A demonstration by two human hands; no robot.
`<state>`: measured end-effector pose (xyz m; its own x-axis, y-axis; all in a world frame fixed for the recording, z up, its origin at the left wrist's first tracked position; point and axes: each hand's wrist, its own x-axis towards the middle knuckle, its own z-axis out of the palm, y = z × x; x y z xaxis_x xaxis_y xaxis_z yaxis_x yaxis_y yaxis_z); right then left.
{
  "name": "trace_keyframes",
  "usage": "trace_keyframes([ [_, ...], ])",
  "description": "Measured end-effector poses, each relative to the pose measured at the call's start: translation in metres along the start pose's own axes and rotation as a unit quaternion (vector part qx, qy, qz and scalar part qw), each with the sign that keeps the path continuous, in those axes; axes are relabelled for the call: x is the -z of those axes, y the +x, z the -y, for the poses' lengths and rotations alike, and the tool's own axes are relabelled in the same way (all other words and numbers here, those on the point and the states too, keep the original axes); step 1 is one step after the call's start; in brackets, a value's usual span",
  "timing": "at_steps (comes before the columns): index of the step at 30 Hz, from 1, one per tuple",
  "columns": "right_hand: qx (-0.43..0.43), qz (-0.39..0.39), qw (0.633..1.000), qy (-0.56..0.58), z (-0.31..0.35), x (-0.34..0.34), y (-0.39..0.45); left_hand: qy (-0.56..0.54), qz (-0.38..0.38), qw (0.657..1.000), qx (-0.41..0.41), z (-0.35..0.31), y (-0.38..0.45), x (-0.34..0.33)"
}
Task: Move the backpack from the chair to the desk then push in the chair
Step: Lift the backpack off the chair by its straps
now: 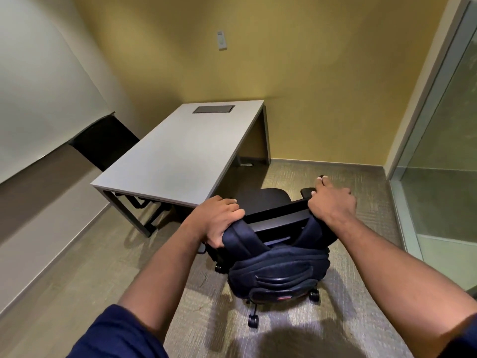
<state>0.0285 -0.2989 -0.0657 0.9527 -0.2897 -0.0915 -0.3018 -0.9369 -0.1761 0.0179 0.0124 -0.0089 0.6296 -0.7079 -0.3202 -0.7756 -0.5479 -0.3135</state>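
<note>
A dark navy backpack (277, 267) hangs against the rear of a black wheeled office chair (263, 198), its straps draped over the top of the chair's backrest. My left hand (219, 218) grips the backpack's left shoulder strap at the backrest top. My right hand (331, 202) is closed over the right strap and the backrest's top edge; I cannot tell which of the two it holds. The chair stands pulled out from the near right corner of the grey desk (180, 151).
A second black chair (105, 143) sits at the desk's left side by a whiteboard wall (38, 99). A dark cable hatch (213, 109) is set in the desk's far end. A glass partition (444, 164) stands to the right. Carpet surrounds the chair.
</note>
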Motion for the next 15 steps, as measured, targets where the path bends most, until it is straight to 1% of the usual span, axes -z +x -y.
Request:
trace_keyframes([
  [3, 0.006, -0.009, 1.000, 0.008, 0.000, 0.002, 0.003, -0.007, -0.005, 1.000, 0.014, 0.013, -0.003, 0.002],
  [7, 0.007, -0.012, 1.000, 0.012, 0.004, 0.008, 0.006, 0.014, -0.015, 1.000, 0.008, 0.028, -0.007, 0.003],
  [11, 0.003, -0.008, 1.000, 0.011, 0.005, 0.009, 0.004, -0.004, -0.029, 0.999, 0.016, 0.031, -0.012, 0.000],
  [15, 0.005, -0.012, 1.000, 0.008, 0.003, 0.006, 0.001, -0.009, -0.012, 0.999, 0.042, 0.033, -0.016, -0.004],
])
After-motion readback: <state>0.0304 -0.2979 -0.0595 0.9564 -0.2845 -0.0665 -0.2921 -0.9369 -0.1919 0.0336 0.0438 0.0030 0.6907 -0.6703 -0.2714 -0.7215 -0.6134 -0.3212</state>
